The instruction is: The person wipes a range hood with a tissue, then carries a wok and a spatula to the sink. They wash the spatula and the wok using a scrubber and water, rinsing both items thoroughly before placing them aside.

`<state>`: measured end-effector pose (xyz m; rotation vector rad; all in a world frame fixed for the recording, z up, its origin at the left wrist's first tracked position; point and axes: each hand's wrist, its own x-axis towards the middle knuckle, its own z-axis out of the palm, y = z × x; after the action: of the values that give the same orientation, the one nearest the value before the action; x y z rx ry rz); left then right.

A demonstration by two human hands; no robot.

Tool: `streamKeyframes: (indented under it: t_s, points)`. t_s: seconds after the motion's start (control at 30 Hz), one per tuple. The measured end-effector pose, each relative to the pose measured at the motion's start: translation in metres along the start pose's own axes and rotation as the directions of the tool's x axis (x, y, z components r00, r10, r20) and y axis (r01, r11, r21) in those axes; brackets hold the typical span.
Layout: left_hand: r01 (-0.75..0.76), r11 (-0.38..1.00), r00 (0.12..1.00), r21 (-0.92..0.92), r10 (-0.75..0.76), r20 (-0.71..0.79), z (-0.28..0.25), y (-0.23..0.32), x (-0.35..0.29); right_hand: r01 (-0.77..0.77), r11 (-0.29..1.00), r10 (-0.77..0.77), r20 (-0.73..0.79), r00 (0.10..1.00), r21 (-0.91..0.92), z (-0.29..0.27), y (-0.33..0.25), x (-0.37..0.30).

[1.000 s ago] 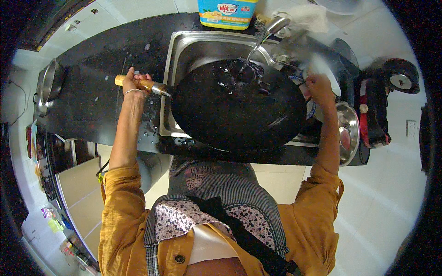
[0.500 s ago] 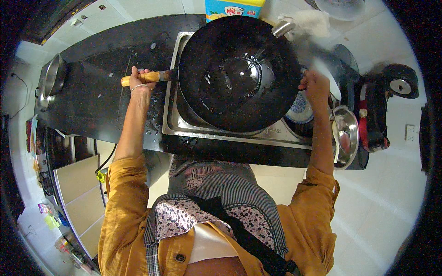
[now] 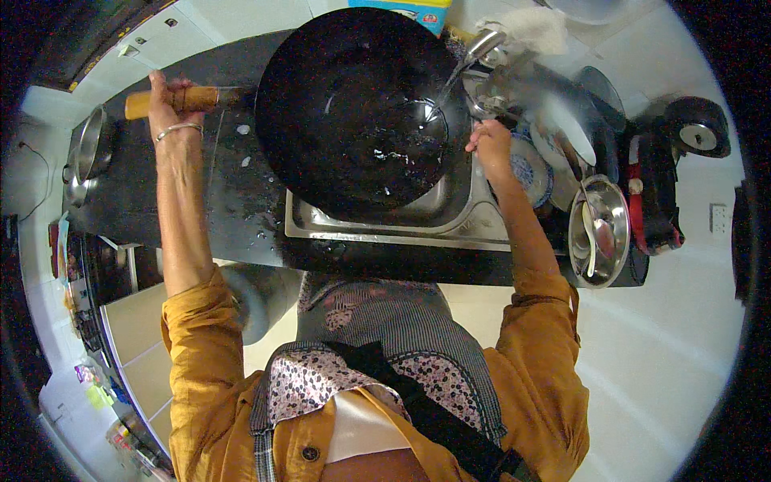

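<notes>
A large black wok point(image 3: 321, 120) is held over the sink point(image 3: 458, 197), tilted, with a shallow pool of water inside. My left hand point(image 3: 173, 96) is closed around its wooden handle point(image 3: 201, 99), out to the left above the counter. On the opposite side my right hand point(image 3: 491, 146) is closed at the wok's right rim; the exact grip under its fingers is hidden. From the metal faucet point(image 3: 485, 45) a stream of water runs into the wok near its right side.
A blue-and-white bowl point(image 3: 526, 173) sits right of my right hand. Beyond it stands a steel bowl point(image 3: 610, 241) with a white spoon point(image 3: 593, 249). Steel pans point(image 3: 96, 140) rest at the counter's far left. Behind the wok are a blue-and-yellow box point(image 3: 426, 14) and a white cloth point(image 3: 530, 30).
Both hands have moved left with the wok, which is now raised and tilted differently. More of the sink's right part shows. The water stream now lands nearer the wok's right rim.
</notes>
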<state>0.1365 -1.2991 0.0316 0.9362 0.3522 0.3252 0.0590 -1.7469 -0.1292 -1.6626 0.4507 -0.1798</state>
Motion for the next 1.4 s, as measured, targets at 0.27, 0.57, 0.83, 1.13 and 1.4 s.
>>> streamKeyframes:
  t_s: [0.27,0.57,0.83,1.13,1.4]
  points:
    - [-0.029,0.998,0.992,0.048,0.023,0.121,0.047,0.040,-0.032,-0.187,0.981,0.185,-0.050,0.981,-0.045,0.056,0.063,0.025]
    - [-0.076,0.990,0.983,0.119,0.054,0.177,0.068,0.064,-0.058,-0.229,0.972,0.227,0.047,0.973,0.048,0.091,0.072,0.026]
    - [-0.089,0.991,0.995,0.096,0.084,0.049,0.054,0.070,-0.044,-0.460,0.866,0.433,0.164,0.886,0.198,0.095,0.049,0.027]
    - [0.157,0.945,0.985,0.286,-0.128,-0.119,-0.062,-0.004,0.039,-0.208,0.915,0.188,0.091,0.978,0.344,0.015,-0.019,0.010]
    - [0.357,0.928,0.932,0.106,-0.347,-0.100,-0.077,-0.118,0.046,-0.158,0.956,0.137,0.098,0.986,0.248,-0.063,-0.113,-0.032]
